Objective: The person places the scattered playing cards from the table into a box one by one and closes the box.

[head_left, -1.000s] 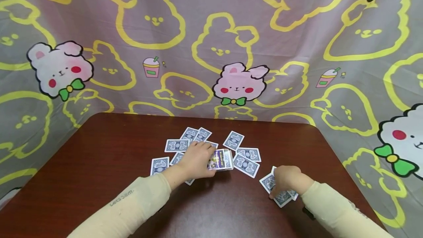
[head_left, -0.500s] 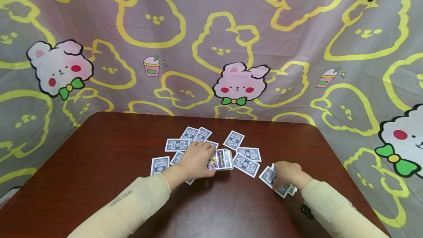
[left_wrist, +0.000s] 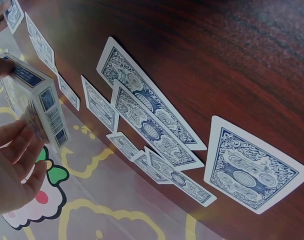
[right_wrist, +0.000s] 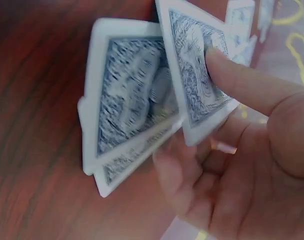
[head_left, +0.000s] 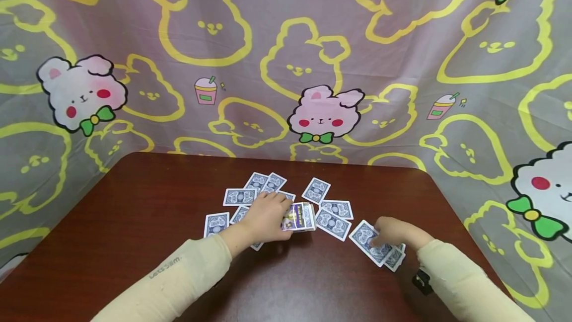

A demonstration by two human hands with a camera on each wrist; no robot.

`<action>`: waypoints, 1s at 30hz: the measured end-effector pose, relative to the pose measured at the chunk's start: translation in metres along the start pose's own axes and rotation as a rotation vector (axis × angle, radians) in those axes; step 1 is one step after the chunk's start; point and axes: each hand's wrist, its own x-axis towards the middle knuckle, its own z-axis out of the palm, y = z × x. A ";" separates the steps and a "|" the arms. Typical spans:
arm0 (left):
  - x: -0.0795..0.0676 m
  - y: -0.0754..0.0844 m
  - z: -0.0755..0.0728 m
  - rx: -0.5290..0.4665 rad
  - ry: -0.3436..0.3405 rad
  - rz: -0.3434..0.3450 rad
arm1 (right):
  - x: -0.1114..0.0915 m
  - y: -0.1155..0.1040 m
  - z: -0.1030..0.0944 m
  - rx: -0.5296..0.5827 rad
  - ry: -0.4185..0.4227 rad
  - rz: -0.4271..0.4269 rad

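My left hand grips a playing card box above the table, fingers and thumb around its sides. The box has a purple and yellow printed front, and a barcode shows on its end in the left wrist view. My right hand pinches a blue-backed playing card, thumb on the patterned back and fingers beneath. That card is tilted over a few overlapping face-down cards on the table. Their far part is hidden behind the pinched card.
Between the hands lie three face-down cards. Several more cards are spread around and partly behind the left hand. The dark red-brown table ends at a cartoon-print curtain at the back and sides.
My right hand has shifted slightly right, and its thumb has moved from the near card edge onto the card's back. The pinched card has come up over the others. The left hand stays put.
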 end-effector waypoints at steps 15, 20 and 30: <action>0.000 -0.001 0.000 -0.009 -0.009 -0.004 | 0.012 -0.002 -0.021 0.432 0.072 -0.112; 0.001 0.000 0.000 -0.007 -0.013 -0.006 | 0.017 -0.003 -0.020 0.475 0.070 -0.171; 0.001 -0.001 -0.001 -0.009 -0.017 0.001 | 0.019 -0.011 -0.017 0.513 0.053 -0.206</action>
